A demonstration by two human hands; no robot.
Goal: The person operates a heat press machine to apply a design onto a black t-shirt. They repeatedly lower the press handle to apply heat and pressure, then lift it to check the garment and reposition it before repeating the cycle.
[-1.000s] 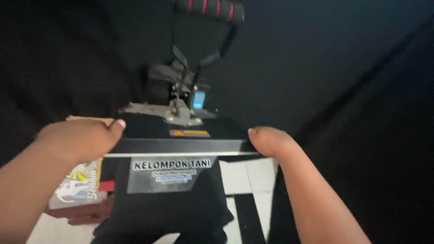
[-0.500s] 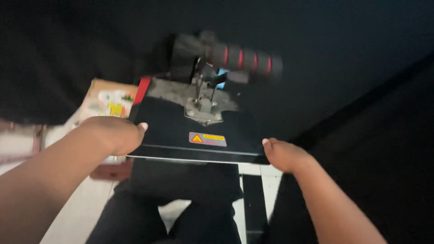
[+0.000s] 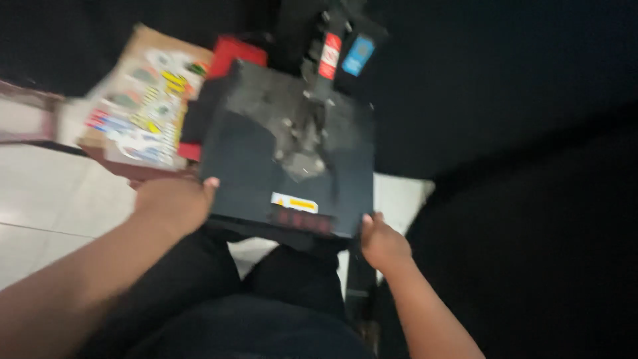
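Both hands have slid lower on the black press plate (image 3: 279, 166); left hand (image 3: 174, 203) and right hand (image 3: 382, 242) grip its front corners, black cloth (image 3: 292, 279) hanging below.

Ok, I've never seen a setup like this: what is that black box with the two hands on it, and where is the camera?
The camera sits on the person's head and looks down, so the two bare arms at the bottom are their own. The black box is a heat press: a flat, heavy top plate with a metal hinge bracket on it. The left hand rests at its near left corner, the right hand at its near right corner. Dark fabric hangs from under the plate. To the left lies a cardboard piece covered in colourful stickers, over a pale tiled floor. The picture is blurred, so finer detail is unclear.
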